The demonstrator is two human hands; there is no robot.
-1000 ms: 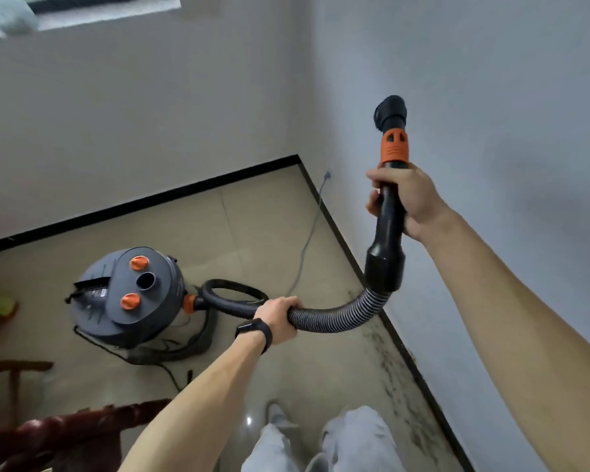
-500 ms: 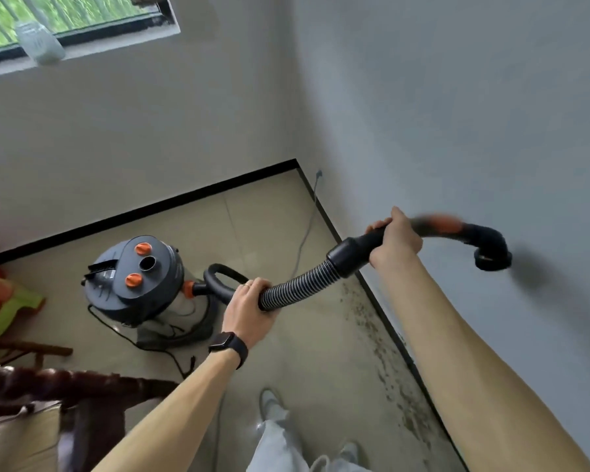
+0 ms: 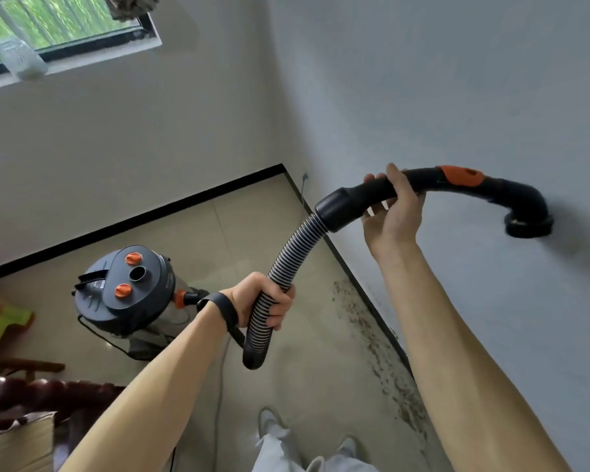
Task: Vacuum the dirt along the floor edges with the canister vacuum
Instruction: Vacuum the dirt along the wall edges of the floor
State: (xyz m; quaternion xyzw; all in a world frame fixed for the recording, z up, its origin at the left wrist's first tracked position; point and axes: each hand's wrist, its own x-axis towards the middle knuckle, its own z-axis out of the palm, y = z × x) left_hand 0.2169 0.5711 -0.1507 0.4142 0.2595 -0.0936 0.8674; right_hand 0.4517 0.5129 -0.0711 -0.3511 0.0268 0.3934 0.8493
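A grey canister vacuum [image 3: 126, 294] with orange knobs stands on the tiled floor at the left. Its ribbed hose [image 3: 286, 257] loops up from the canister. My left hand [image 3: 264, 299] grips the hose low down. My right hand [image 3: 390, 212] holds the black curved handle tube [image 3: 433, 180], which has an orange slider. The round black nozzle [image 3: 528, 226] at its end points down beside the right wall, well above the floor. Dark dirt [image 3: 372, 335] lies scattered along the floor edge by the black baseboard [image 3: 361, 287].
A grey power cord [image 3: 302, 187] runs along the right wall near the corner. Dark wooden furniture [image 3: 31, 396] and a cushion sit at the lower left, with an orange and green item [image 3: 0, 321] behind. My feet [image 3: 269, 424] stand below. A window [image 3: 48, 25] is up left.
The handle tube swung from upright down to pointing right, toward the wall, and now sits a little higher. My left hand moved up and right along the hose, which now bends more steeply.
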